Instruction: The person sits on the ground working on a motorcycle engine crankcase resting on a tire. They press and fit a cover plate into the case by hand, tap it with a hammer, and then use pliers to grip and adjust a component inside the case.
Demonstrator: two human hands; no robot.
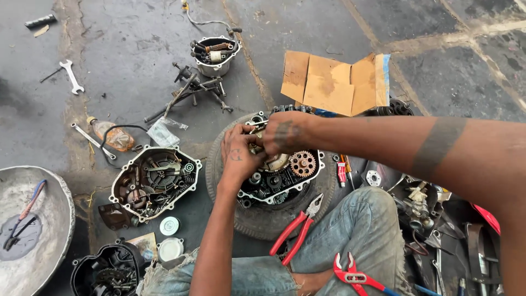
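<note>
Heavy, rigid, oily engine case [279,181] lying on the tyre [263,219] on the floor, best taken by its rim; left hand [238,156] and right hand [285,134], each grip closed on the central clutch part [272,160], probably slippery.

red pliers [298,230] near tyre [263,222], floor beyond open
</note>
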